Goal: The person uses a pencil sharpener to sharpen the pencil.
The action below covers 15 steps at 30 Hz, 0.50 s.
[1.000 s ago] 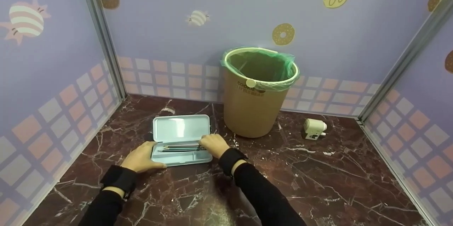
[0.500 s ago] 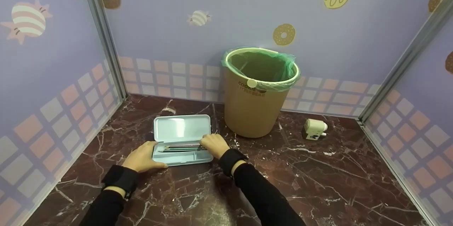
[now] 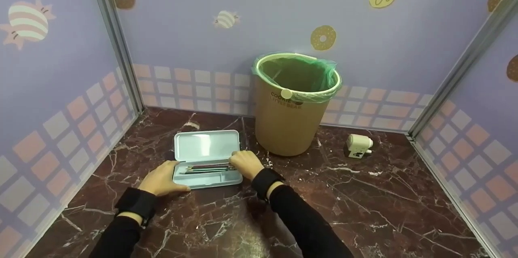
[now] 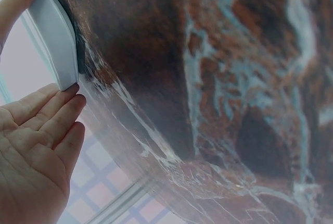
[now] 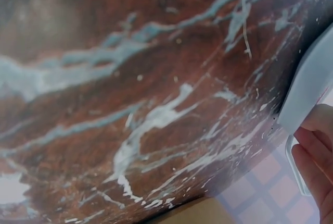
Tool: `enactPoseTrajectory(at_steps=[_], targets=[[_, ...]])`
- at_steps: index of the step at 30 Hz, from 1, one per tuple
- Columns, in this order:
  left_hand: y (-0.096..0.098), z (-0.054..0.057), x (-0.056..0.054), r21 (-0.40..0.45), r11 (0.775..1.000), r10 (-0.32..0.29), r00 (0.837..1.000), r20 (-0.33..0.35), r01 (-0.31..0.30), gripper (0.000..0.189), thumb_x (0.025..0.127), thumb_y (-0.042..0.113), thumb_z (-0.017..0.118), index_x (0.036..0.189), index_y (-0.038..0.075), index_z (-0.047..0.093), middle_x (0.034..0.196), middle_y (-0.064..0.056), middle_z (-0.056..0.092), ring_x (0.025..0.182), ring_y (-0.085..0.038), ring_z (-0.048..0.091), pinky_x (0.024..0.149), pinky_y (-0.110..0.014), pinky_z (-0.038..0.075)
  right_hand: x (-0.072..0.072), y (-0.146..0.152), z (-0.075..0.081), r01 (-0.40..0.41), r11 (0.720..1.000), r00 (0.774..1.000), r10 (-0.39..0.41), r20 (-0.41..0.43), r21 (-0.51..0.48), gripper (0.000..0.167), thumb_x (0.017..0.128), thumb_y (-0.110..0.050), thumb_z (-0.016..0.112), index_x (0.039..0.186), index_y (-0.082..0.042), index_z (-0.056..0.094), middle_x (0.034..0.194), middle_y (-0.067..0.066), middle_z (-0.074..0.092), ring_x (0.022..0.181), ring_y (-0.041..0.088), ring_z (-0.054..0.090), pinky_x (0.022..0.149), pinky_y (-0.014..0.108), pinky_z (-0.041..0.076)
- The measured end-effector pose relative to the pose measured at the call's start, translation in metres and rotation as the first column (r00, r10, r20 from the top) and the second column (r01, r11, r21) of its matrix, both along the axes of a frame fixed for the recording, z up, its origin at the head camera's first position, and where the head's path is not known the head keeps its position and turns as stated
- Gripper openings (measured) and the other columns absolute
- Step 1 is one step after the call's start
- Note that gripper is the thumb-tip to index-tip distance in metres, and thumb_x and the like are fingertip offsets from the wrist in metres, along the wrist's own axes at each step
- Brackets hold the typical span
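Observation:
A light blue pencil case [image 3: 211,185] lies on the dark red marbled table with its lid [image 3: 190,146] raised at the back. Several pencils [image 3: 210,168] lie lengthwise in its rear compartment. My left hand [image 3: 162,179] grips the left end, thumb along the front edge; the left wrist view shows the fingertips at the case's corner [image 4: 62,73]. At the right rear corner, my right hand [image 3: 247,164] has curled fingers on the case and covers the pencils' right ends. In the right wrist view, its fingers [image 5: 315,156] touch the case end [image 5: 307,86]; the thumb is hidden.
Behind and right of the case stands a tan bin [image 3: 289,128] with a green liner [image 3: 327,74]. A small cream pencil sharpener [image 3: 358,146] stands farther right. Patterned panels [image 3: 182,27] enclose the table at the back and sides.
The right hand shifts very slightly, and the pencils lie a little differently near its fingers. The left hand and the case hold their places.

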<state>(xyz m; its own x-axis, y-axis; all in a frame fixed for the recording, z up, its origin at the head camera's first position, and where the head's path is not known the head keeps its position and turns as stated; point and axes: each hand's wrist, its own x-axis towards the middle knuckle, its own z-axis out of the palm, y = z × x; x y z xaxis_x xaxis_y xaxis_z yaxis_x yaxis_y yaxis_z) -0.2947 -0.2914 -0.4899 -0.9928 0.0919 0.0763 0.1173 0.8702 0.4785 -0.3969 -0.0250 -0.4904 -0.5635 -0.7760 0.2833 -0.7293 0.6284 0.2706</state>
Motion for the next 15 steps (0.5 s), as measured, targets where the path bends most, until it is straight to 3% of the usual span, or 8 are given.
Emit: enactPoseTrajectory(at_steps=[15], targets=[[-0.002,-0.002,-0.001,0.013,0.999,-0.036,0.999,-0.023,0.036,0.090,0.068,0.038,0.093,0.133,-0.011,0.056,0.125,-0.030,0.064,0.111,-0.043,0.064,0.095,-0.060,0.051,0.009,0.014,0.009,-0.043,0.999,0.999,0.042,-0.028,-0.023,0.012,0.088,-0.009,0.068,0.081,-0.015,0.076,0.079,0.000,0.074,0.066,0.018,0.072,0.057,0.030,0.058]])
